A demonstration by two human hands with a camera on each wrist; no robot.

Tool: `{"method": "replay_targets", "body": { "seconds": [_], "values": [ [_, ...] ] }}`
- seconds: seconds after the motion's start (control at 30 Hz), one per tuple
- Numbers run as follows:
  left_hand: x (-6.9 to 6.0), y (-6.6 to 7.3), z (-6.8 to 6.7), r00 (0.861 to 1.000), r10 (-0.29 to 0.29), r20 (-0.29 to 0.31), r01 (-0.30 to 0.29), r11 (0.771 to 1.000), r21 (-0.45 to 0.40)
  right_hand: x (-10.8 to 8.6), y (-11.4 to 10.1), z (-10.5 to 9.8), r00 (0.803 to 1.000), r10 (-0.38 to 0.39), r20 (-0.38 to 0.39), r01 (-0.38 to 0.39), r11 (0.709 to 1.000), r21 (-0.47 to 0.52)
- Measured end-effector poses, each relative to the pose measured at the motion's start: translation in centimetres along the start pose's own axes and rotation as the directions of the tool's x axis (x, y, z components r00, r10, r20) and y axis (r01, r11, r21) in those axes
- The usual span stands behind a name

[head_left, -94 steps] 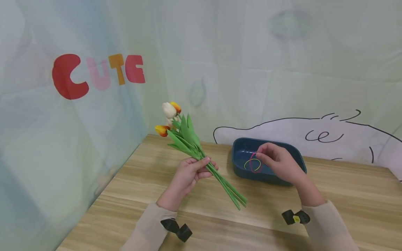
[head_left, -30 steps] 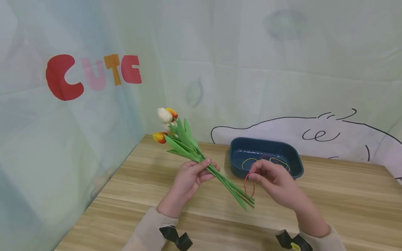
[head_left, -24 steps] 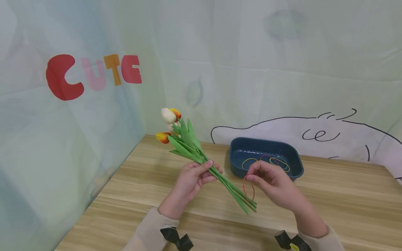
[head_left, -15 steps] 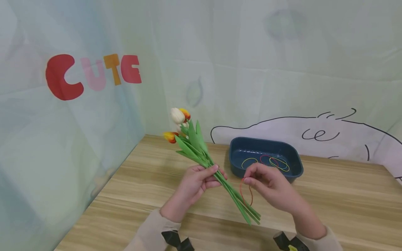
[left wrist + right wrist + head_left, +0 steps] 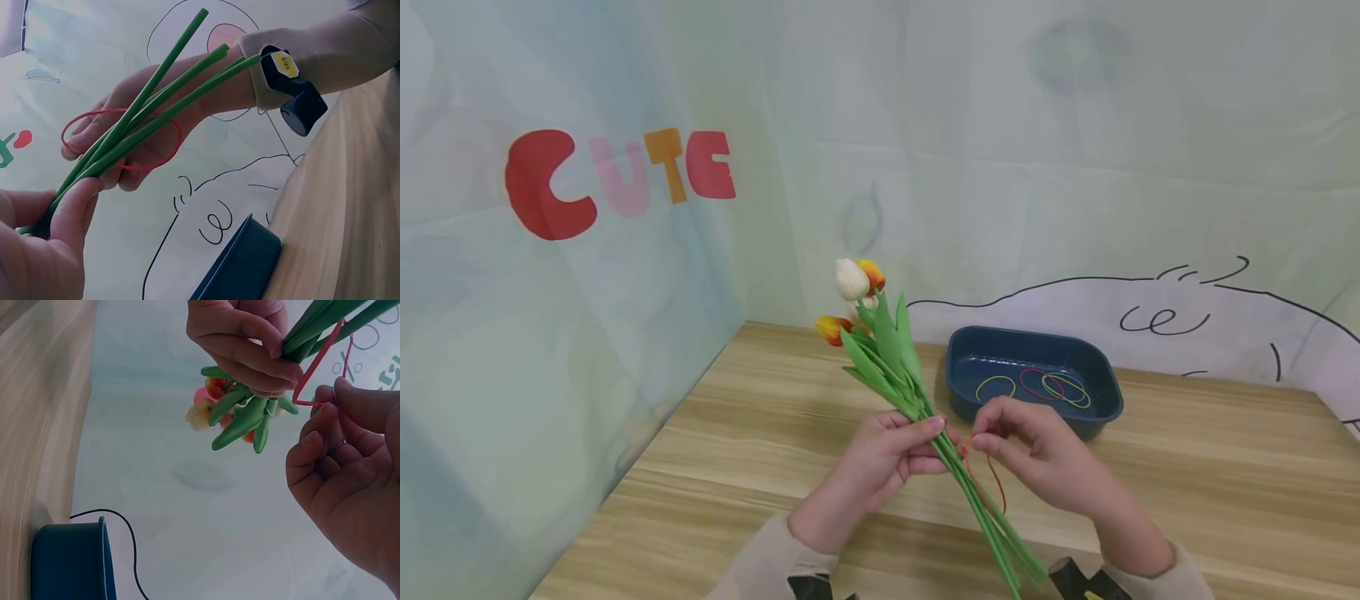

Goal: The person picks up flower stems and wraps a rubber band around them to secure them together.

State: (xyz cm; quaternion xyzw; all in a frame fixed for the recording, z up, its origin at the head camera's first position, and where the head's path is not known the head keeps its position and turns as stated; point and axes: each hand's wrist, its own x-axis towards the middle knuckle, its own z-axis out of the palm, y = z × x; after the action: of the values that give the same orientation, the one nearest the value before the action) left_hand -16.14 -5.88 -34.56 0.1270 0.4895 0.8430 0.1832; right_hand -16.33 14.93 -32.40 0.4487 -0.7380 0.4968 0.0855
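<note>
Left hand (image 5: 887,462) curls round the stems (image 5: 119,140) mid-length, apparently leaving lower ends free for the band (image 5: 317,362). Right hand (image 5: 1041,454) pinches the band, seemingly looped around the stems.

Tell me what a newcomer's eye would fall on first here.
Probably the orange and white flowers, held at a slant in the left grip near the middle of the head view. Next, the thin red band, pinched in the right grip and crossing the green stems. The bold CUTE letters at far left and the blue tub beyond the right grip likely follow.
</note>
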Motion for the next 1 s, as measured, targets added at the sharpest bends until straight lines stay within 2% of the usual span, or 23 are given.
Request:
{"method": "replay_targets", "body": {
  "seconds": [0.27,0.6,1.0],
  "values": [
    [-0.2,-0.6,0.4,0.999,-0.007,0.036,0.007,1.0,-0.003,0.1,0.1,0.2,0.999,-0.03,0.017,0.03,0.999,0.013],
    [-0.3,-1.4,0.8,0.998,-0.023,0.066,0.024,1.0,-0.02,0.0,0.3,0.2,1.0,0.008,0.012,-0.008,1.0,-0.019],
    [-0.5,-2.2,1.2,0.996,-0.028,0.086,0.025,0.999,0.029,-0.1,0.4,0.2,1.0,0.024,0.011,-0.023,1.0,-0.015]
  ]
}}
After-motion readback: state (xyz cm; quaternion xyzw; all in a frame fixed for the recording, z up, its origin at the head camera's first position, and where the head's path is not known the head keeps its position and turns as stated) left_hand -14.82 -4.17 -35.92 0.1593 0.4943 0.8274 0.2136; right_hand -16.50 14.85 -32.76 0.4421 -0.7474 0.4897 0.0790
